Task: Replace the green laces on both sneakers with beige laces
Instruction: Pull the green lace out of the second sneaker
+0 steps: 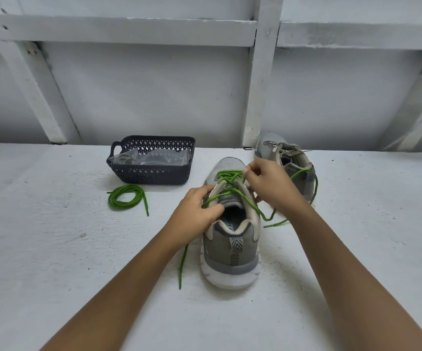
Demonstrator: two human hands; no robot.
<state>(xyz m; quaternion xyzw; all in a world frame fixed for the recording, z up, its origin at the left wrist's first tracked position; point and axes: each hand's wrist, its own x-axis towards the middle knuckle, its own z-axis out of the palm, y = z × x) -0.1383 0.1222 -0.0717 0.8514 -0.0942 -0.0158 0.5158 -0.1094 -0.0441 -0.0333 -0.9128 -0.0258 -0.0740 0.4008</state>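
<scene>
Green lace — pinched by right hand, left hand gripping sneaker.

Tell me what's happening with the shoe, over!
Left hand grips sneaker. Right hand pinches green lace. Loose lace coiled beside basket. Nothing blocking.
</scene>
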